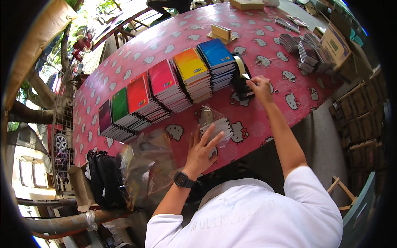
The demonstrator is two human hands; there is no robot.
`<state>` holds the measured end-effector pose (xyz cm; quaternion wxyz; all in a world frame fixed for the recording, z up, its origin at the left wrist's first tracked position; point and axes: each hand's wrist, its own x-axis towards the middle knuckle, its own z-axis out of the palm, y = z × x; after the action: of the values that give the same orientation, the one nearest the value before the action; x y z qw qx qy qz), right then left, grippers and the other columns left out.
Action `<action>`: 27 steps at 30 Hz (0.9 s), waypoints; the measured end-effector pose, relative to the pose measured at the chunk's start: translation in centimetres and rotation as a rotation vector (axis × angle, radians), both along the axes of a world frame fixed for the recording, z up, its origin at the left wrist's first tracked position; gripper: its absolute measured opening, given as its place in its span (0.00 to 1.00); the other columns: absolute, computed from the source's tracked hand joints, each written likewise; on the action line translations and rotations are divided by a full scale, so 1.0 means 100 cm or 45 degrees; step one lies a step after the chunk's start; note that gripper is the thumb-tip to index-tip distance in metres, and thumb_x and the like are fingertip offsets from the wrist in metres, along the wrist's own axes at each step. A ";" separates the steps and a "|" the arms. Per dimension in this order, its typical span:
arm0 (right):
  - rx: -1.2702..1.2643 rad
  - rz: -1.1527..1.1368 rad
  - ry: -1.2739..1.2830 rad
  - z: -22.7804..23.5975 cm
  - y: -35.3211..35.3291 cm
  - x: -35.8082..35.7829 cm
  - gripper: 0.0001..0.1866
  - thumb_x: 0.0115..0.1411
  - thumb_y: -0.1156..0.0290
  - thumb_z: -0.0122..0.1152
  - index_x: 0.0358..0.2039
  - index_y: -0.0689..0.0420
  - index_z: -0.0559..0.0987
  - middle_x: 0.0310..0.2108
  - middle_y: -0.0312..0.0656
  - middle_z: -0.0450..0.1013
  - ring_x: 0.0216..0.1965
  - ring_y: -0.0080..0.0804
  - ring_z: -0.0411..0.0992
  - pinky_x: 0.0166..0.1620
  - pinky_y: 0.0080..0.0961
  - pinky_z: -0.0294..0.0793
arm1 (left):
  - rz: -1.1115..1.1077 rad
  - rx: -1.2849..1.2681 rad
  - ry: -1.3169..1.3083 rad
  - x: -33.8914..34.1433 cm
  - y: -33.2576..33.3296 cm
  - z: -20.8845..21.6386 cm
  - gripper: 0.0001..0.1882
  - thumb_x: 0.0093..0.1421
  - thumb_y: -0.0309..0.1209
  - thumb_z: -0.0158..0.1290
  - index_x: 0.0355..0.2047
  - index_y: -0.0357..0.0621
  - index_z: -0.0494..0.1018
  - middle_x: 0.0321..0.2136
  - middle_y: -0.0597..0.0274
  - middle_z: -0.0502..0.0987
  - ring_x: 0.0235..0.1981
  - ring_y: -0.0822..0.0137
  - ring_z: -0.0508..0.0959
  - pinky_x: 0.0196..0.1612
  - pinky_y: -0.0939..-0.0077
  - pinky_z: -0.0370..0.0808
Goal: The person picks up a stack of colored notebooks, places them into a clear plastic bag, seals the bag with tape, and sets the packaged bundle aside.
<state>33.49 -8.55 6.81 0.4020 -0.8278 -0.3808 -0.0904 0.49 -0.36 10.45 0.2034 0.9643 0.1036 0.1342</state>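
Note:
On the pink patterned tabletop [140, 49], my left hand [201, 149] lies with fingers spread against a bundle of spiral notebooks in clear plastic [219, 127]. Its fingertips touch the near left side of the bundle, and its thumb stands apart. My right hand [261, 89] is at the black tape dispenser [242, 82], thumb and fingers pinched together. A pale bit of tape [247, 76] shows at its fingertips. Left of the dispenser runs a row of stacked spiral notebooks [161, 76], with purple, green, red, pink, yellow and blue covers on top.
Crumpled clear plastic bags [151, 161] hang over the near left edge beside a black bag [105, 177]. Wrapped bundles [308, 53] lie at the right by a cardboard box [336, 44]. A small wooden holder [221, 32] stands behind the stacks. Brown cartons [359, 111] are piled at the right.

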 end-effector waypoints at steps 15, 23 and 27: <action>-0.543 0.720 0.665 0.072 -0.022 -0.031 0.13 0.53 0.63 0.62 0.26 0.61 0.80 0.21 0.43 0.75 0.24 0.26 0.72 0.29 0.25 0.70 | -0.022 -0.071 -0.032 -0.002 0.004 -0.002 0.45 0.38 0.27 0.63 0.58 0.71 0.61 0.64 0.69 0.51 0.63 0.41 0.49 0.62 0.41 0.52; -1.368 0.675 -0.118 0.122 0.031 -0.123 0.26 0.43 0.46 0.66 0.27 0.60 0.81 0.30 0.48 0.77 0.35 0.44 0.76 0.38 0.33 0.76 | -0.067 -0.089 0.090 0.000 0.008 0.011 0.44 0.39 0.32 0.64 0.59 0.69 0.61 0.66 0.63 0.48 0.65 0.42 0.45 0.62 0.41 0.50; -0.934 0.959 -0.291 0.114 -0.008 -0.082 0.20 0.39 0.55 0.72 0.27 0.58 0.80 0.28 0.44 0.74 0.34 0.44 0.73 0.37 0.34 0.72 | 0.024 -0.190 -0.173 -0.001 0.007 -0.001 0.47 0.38 0.33 0.67 0.61 0.64 0.59 0.66 0.62 0.46 0.66 0.44 0.45 0.62 0.43 0.49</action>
<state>25.25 -9.35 18.16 0.0472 -0.7048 -0.6993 0.1096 0.43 0.33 10.40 0.2801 0.9341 0.1081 0.1932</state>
